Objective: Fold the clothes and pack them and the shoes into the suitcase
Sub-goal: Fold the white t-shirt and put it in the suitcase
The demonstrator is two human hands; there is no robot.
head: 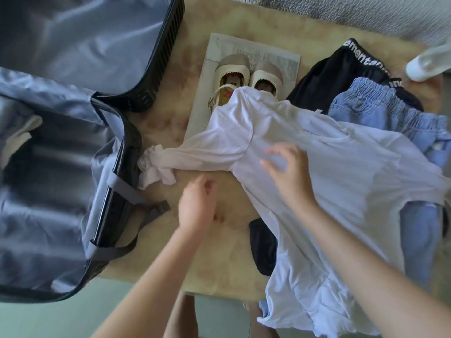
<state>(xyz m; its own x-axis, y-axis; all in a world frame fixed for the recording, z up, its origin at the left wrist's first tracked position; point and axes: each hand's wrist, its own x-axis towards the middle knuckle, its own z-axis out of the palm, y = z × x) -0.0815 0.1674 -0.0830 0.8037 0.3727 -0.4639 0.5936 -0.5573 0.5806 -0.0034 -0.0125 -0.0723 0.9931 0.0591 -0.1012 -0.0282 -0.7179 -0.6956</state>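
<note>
I saw one white shirt (pixel 329 167) spread on the rug (pixel 219 254). Its sleeve (pixel 200 154) ran leftward, ending in a bunched cuff just beside the one open suitcase (pixel 61 191). My left hand (pixel 195 208) hung just below that sleeve and was nearer to it, fingers loosely curled on nothing. My right hand (pixel 290 174) sat over the shirt's underarm, fingers apart and bent, not clamped as far as I could tell. I counted two shoes (pixel 244 76) on paper, partly under the collar, one black garment (pixel 341 67) and one blue garment (pixel 380 103). All were outside the suitcase.
</note>
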